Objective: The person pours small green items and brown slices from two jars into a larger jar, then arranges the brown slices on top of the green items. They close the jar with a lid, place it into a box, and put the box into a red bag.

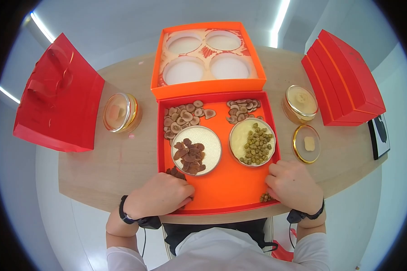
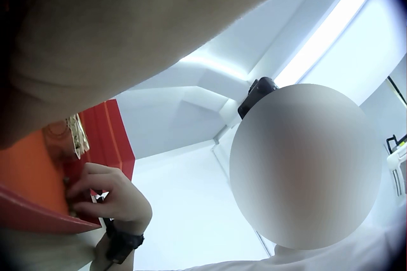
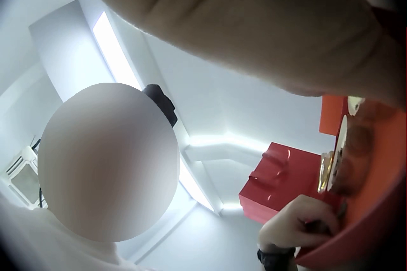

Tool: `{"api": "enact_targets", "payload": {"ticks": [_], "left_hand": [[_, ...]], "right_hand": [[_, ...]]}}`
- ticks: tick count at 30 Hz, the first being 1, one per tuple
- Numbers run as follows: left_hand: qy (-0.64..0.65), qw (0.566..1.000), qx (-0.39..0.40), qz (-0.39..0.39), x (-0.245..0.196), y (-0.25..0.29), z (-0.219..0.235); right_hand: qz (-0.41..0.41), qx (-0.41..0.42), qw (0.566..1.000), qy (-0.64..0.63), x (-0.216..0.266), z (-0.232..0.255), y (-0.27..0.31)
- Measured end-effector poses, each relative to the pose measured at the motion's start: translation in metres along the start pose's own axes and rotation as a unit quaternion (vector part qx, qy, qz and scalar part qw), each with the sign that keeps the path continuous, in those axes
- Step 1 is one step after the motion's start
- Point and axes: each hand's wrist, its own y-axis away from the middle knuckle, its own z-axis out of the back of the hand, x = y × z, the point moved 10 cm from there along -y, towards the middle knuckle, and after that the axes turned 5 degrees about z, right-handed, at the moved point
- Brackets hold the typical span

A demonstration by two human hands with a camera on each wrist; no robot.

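Note:
In the head view my left hand (image 1: 162,195) reaches over the tray's front left corner. Its curled fingers point down among dark reddish-brown dried slices (image 1: 175,173). My right hand (image 1: 295,184) bends its fingers over the front right corner, beside a small heap of greenish-brown nuggets (image 1: 265,198). What either hand's fingertips hold is hidden. Between the hands lies the orange-floored red box tray (image 1: 221,192). On it stand a round container (image 1: 206,140) topped with reddish-brown flakes and another (image 1: 238,135) topped with green nuggets. The right wrist view shows my left hand (image 3: 296,223) with dark pieces under its fingers.
Pale-centred dried slices (image 1: 183,118) and a second heap (image 1: 243,109) fill the tray's back corners. Behind stands an orange box (image 1: 208,86) with round recesses. Gold-rimmed jars (image 1: 122,113) (image 1: 300,104), a lid (image 1: 307,143), a red bag (image 1: 63,104) and red boxes (image 1: 346,81) flank it.

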Motion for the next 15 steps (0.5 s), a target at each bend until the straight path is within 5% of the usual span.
{"api": "enact_targets", "payload": {"ticks": [10, 13, 15], "left_hand": [[0.002, 1.000, -0.002, -0.003, -0.002, -0.001, 0.000], [0.044, 0.998, -0.031, -0.028, -0.005, 0.000, 0.010], [0.099, 0.988, -0.120, -0.018, -0.005, 0.003, 0.035]], "right_hand": [[0.004, 0.013, 1.000, 0.017, -0.001, -0.004, 0.002], [0.007, 0.008, 1.000, 0.014, -0.001, -0.005, 0.002], [0.006, 0.005, 1.000, 0.008, -0.003, -0.007, 0.002]]}}
